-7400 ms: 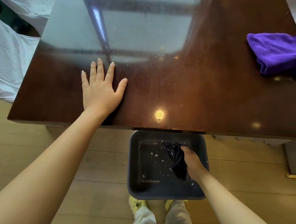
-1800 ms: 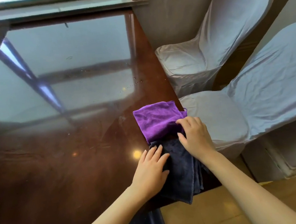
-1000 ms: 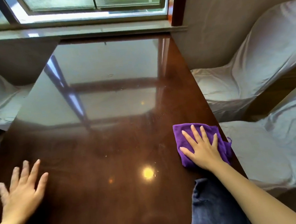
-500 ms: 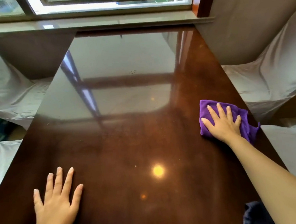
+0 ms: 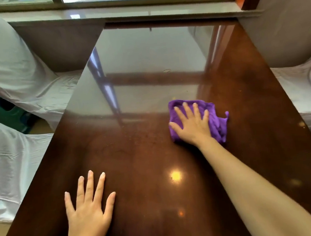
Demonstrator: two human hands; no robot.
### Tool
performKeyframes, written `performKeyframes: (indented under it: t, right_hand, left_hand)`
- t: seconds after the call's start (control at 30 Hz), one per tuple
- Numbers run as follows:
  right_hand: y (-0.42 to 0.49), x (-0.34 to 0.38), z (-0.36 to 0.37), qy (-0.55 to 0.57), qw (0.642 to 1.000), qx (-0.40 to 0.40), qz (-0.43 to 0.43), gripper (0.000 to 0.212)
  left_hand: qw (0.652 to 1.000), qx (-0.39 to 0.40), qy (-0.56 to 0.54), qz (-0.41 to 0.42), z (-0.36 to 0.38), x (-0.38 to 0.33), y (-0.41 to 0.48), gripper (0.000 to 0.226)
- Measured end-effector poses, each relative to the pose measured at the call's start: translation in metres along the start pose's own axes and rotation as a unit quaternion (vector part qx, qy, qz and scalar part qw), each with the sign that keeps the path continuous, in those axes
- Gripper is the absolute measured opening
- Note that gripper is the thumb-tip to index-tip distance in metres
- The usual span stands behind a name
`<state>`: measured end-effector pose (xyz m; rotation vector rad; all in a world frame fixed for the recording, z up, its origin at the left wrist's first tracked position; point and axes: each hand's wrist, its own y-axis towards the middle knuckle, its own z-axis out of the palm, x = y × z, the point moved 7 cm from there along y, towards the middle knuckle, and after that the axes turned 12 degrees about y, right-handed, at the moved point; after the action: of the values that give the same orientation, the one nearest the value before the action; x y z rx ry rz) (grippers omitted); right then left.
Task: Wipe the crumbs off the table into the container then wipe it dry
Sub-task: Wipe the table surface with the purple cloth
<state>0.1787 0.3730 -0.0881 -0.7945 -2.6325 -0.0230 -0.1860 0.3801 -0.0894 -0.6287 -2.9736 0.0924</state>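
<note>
A glossy dark brown table [image 5: 148, 175] fills the view and runs up to the window sill. My right hand [image 5: 191, 124] lies flat, fingers spread, pressing a crumpled purple cloth [image 5: 216, 120] onto the table right of centre. My left hand [image 5: 88, 211] rests palm down with fingers apart on the near left part of the table, holding nothing. Fine specks and smears show on the surface between the two hands. The container and the dark cloth are out of view.
White-covered chairs stand on the left [image 5: 3, 62] and right [image 5: 305, 84] of the table. A grey window sill [image 5: 140, 12] borders the far end. A green stool [image 5: 2, 111] sits on the floor at the left. A small ring mark [image 5: 166, 71] lies further up the table.
My right hand has slid the purple cloth leftward from the right edge toward the middle of the table. The left hand stays flat on the near left. The dark cloth has left the view.
</note>
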Motion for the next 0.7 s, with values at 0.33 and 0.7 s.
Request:
performKeyframes:
  t: [0.33, 0.7]
  right_hand:
    - [-0.037, 0.102, 0.047, 0.002, 0.984, 0.016, -0.179, 0.064]
    - [0.058, 0.03, 0.004, 0.011, 0.995, -0.054, 0.079, 0.065]
  left_hand:
    - [0.999, 0.031, 0.027, 0.009, -0.001, 0.001, -0.001, 0.074]
    - [0.999, 0.018, 0.023, 0.027, 0.002, 0.0, 0.0, 0.063]
